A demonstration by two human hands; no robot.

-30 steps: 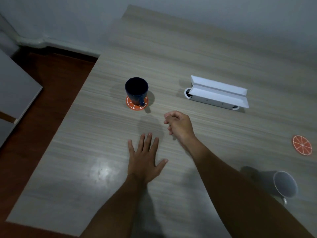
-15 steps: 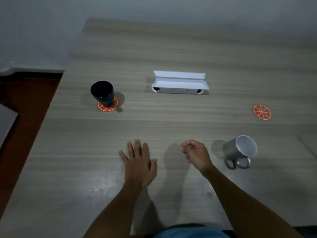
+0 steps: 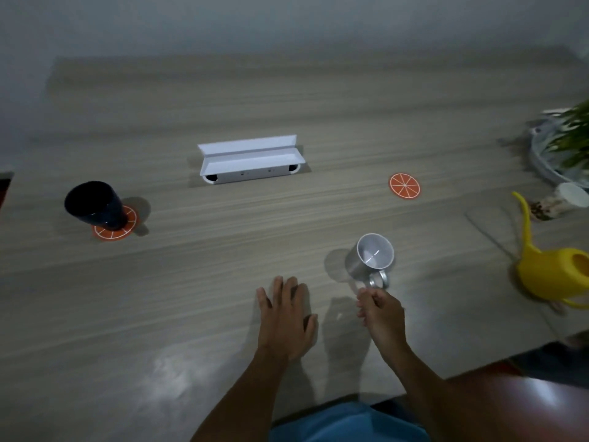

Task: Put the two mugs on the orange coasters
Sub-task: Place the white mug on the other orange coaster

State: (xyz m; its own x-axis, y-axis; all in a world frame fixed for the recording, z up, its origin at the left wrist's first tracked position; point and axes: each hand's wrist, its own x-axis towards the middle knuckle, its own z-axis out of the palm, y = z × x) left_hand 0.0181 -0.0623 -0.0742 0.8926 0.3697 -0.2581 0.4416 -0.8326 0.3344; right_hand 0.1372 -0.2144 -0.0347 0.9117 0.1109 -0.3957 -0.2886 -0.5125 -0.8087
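Head view – right hand [image 3: 381,314] curled beside silver mug [image 3: 371,258], left hand [image 3: 285,320] flat

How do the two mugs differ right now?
The dark blue mug stands on an orange coaster; the silver mug stands on the bare table, short of the empty coaster. The right hand nears the silver mug's handle; no hand is near the blue one. Both are upright.

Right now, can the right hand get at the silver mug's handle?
Probably yes. The right hand sits just short of the silver mug, whose handle faces it, with only bare table between. The left hand lies flat, off to the side.
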